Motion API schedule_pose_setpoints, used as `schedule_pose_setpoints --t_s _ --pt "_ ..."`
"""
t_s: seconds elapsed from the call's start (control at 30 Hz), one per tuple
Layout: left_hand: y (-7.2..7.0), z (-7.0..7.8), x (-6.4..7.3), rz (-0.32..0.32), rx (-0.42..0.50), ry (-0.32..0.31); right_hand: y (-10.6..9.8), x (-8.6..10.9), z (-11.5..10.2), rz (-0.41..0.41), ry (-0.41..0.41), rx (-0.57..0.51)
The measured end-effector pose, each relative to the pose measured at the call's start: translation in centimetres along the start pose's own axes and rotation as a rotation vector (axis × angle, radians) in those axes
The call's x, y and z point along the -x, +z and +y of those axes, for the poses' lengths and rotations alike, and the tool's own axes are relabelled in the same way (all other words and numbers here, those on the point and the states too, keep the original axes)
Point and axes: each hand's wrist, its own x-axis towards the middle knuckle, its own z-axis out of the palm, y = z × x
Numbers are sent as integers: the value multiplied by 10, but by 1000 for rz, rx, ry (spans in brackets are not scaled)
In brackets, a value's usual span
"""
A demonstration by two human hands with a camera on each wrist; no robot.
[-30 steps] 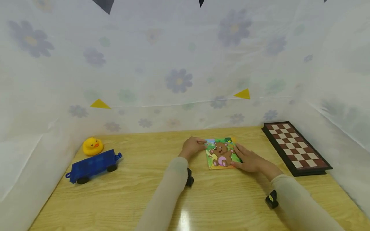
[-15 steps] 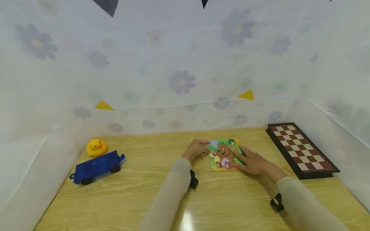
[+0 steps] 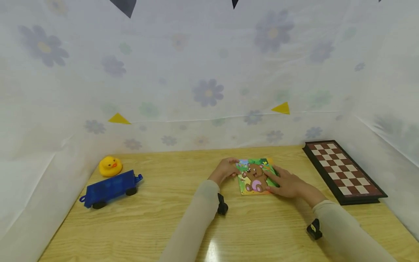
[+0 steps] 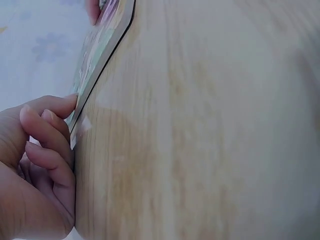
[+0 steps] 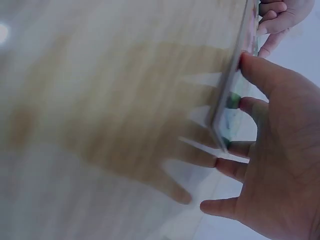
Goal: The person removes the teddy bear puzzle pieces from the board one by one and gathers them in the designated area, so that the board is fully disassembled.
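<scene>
The bear picture (image 3: 255, 181) near the back edge of the table (image 3: 157, 222) could slip or twist, because the left hand (image 3: 226, 169) holds just its left side with bent fingers, while the right hand (image 3: 289, 183), fingers spread wide, only touches its other side.

Passage runs over the surface (image 3: 163, 203) between the blue wagon (image 3: 111, 188) and left sleeve (image 3: 196, 216), and between the sleeves up to the bear card (image 3: 254, 178). The left grip (image 3: 226, 169) and right grip (image 3: 288, 184) block the card's sides; the chessboard (image 3: 343, 168) lies farther right.
</scene>
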Motion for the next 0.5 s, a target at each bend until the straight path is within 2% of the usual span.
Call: schedule_pose_setpoints --t_s 0.27,0.5 --pt "4 1 0 30 -11 -2 -12 -13 -12 -38 27 109" --pt "3 -1 1 35 6 35 -17 -16 -14 -69 37 107"
